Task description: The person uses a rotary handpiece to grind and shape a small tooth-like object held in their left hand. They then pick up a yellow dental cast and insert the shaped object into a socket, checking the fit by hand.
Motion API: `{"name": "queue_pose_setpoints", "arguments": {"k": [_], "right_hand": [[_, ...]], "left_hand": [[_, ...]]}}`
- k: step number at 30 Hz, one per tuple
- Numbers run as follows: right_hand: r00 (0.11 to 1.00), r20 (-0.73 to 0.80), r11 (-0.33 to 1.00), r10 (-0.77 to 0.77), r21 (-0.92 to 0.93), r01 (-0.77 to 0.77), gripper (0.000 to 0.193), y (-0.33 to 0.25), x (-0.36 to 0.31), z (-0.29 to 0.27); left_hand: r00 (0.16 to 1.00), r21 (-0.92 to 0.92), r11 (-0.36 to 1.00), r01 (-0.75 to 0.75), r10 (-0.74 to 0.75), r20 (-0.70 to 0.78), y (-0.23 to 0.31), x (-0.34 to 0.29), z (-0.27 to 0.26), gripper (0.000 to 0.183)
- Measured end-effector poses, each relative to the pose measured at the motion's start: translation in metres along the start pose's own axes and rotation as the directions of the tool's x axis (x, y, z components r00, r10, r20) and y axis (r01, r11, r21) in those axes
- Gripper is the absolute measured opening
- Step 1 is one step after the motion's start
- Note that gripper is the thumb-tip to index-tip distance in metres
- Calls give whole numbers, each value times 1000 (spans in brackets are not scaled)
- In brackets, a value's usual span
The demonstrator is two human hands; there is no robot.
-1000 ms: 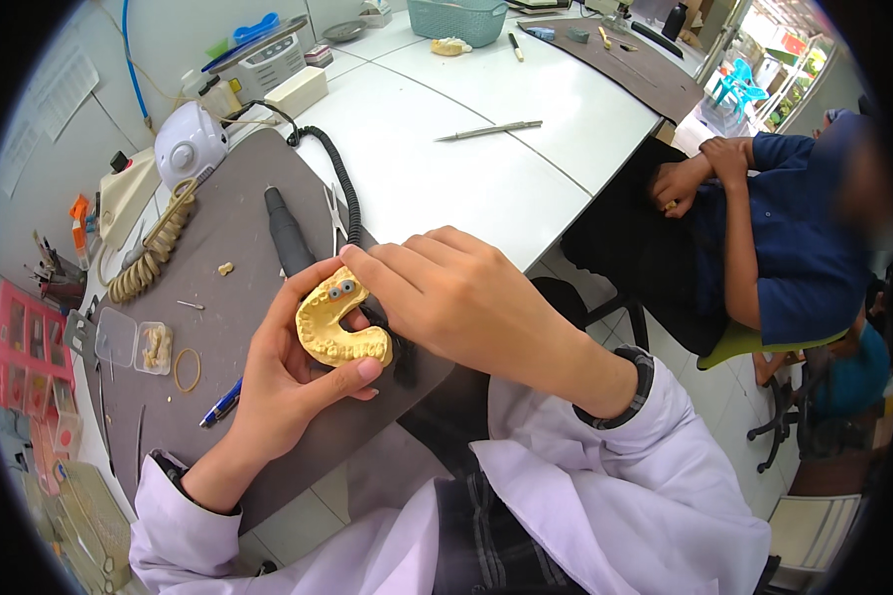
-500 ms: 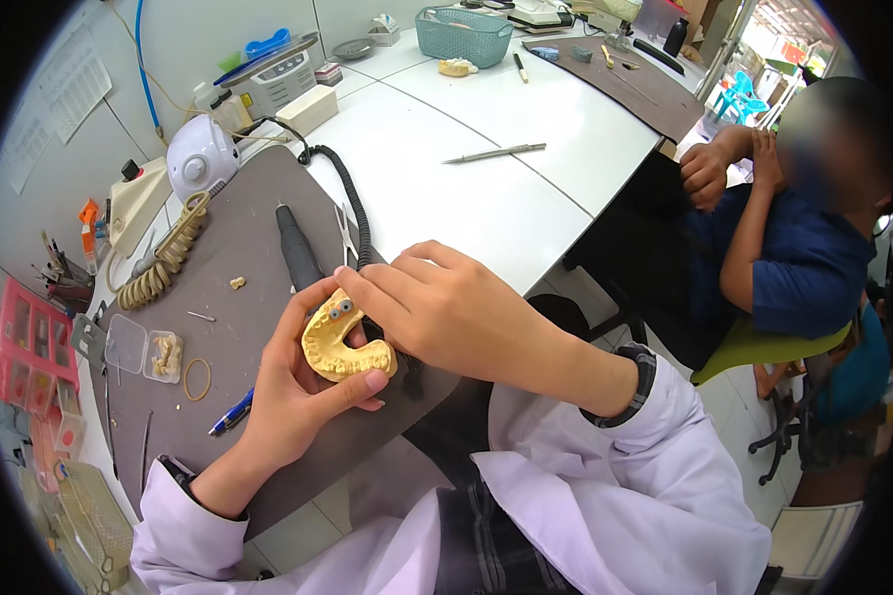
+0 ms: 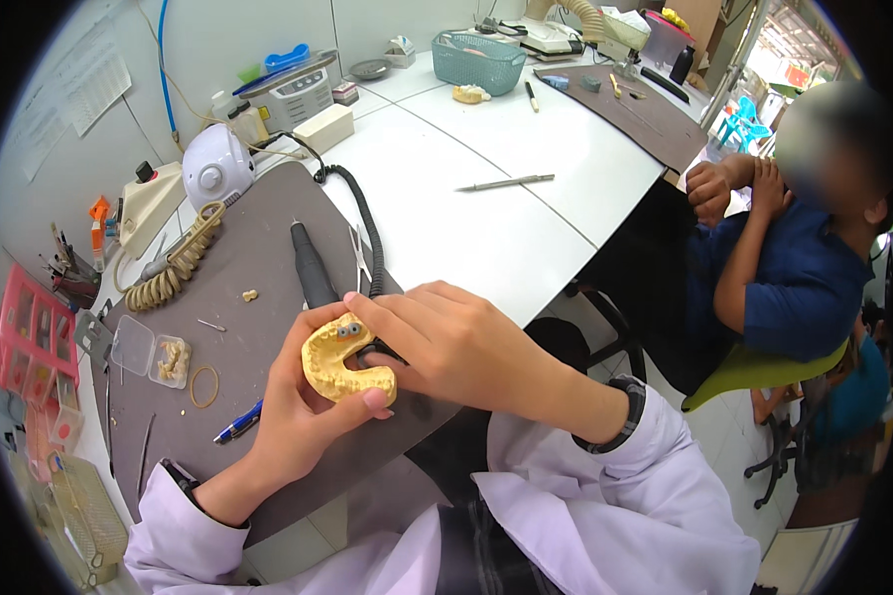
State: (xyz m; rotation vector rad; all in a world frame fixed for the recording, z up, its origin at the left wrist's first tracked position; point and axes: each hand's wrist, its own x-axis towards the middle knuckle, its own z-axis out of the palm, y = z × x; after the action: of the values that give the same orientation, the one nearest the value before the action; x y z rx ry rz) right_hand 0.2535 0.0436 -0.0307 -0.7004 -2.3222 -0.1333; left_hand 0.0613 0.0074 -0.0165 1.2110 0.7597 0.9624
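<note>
Your left hand (image 3: 293,421) is clamping the cast (image 3: 320,369) between thumb and fingers, above the mat (image 3: 203,293). Your right hand (image 3: 451,342) is meeting its upper edge, fingers lying close together; whether they are gripping, I cannot tell. Two grey pieces (image 3: 348,330) are already sitting in the cast, uncovered; a loose piece (image 3: 250,296) is lying apart on the mat.

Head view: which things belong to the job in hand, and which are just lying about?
Likely the job:
yellow dental cast, held by the left hand, with the right hand at its edge
two grey pieces set on the cast

Untouched, apparently just lying about:
blue pen
rubber band
slim metal tool on the white tabletop
teal basket
</note>
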Motion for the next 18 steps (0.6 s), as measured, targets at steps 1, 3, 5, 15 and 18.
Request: {"name": "queue_pose_setpoints", "arguments": {"k": [1, 3, 5, 15, 18], "right_hand": [[1000, -15, 1000, -4, 24, 4, 41, 0, 0, -2], [997, 40, 990, 64, 121, -69, 39, -2, 0, -6], [989, 83, 961, 126, 237, -142, 40, -1, 1, -9], [991, -25, 969, 132, 215, -124, 46, 4, 2, -9], [984, -91, 979, 156, 148, -142, 42, 5, -1, -13]], "left_hand": [[1000, 6, 1000, 30, -30, -2, 5, -1, 4, 66], [1000, 27, 1000, 5, -5, -4, -1, 0, -1, 68], [1000, 74, 997, -24, 24, -4, -2, 0, -3, 70], [999, 98, 995, -30, 32, -14, -1, 2, -2, 75], [999, 191, 981, -40, 41, -2, 3, -2, -3, 78]]}}
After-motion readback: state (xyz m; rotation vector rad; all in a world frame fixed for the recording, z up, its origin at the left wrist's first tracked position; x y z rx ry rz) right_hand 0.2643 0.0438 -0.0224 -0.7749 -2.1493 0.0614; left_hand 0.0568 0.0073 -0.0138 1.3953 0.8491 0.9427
